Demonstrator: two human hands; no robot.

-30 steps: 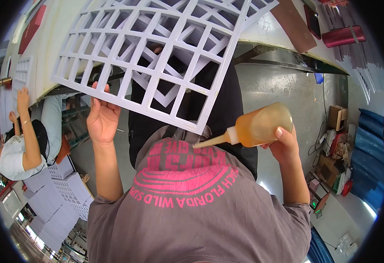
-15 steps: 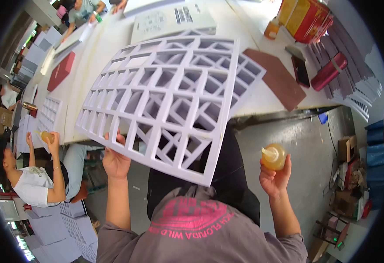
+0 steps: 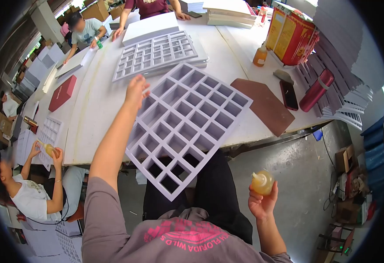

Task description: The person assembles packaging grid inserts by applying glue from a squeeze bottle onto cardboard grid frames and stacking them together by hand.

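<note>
My left hand (image 3: 137, 91) is raised over the table, its fingers apart and holding nothing. It is beside the upper left edge of a pale compartment grid (image 3: 216, 144), which lies at an angle with its near corner jutting past the table edge over my lap. Farther back, a second white grid (image 3: 157, 55) rests on a flat white stack. In my right hand (image 3: 263, 204) is a rounded squeeze bottle (image 3: 263, 182) of yellowish liquid, its pale nozzle tipped to the left. That hand is off the table, above the floor at my right.
On the white table (image 3: 91, 131) are a brown sheet (image 3: 266, 105), a phone (image 3: 288, 95), a red flask (image 3: 317, 90), an orange bottle (image 3: 260, 57) and a red-yellow box (image 3: 290, 37). Several co-workers sit around; one at left (image 3: 38, 193) holds a similar bottle.
The white grid has left my left hand and now lies at the back of the table. My left hand has moved up and forward, uncovering the grid beneath. My right hand still holds the bottle, slightly lower.
</note>
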